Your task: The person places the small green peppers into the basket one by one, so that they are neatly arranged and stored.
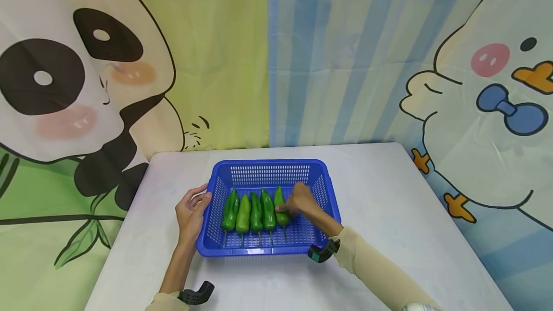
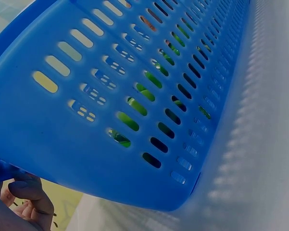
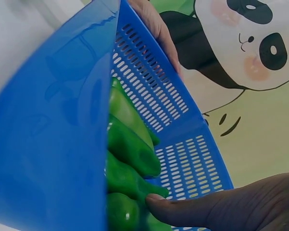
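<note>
A blue plastic basket (image 1: 268,252) with slotted walls holds several long green peppers (image 1: 243,214), lying side by side in a row with their stems toward me. My left hand (image 1: 191,212) grips the basket's left rim; the left wrist view shows its curled fingers (image 2: 33,197) at the rim. Inside the basket, my right hand (image 1: 301,199) holds the rightmost pepper (image 1: 279,199), its thumb laid across it. In the right wrist view the thumb (image 3: 197,210) rests against a pepper, while the basket's near wall hides the other fingers.
The basket stands on a white table (image 1: 371,196). Behind it hangs a cloth backdrop (image 1: 216,61) with a printed panda on the left and a white bird on the right. A dark band (image 1: 324,251) sits on my right wrist, another (image 1: 196,294) on the left.
</note>
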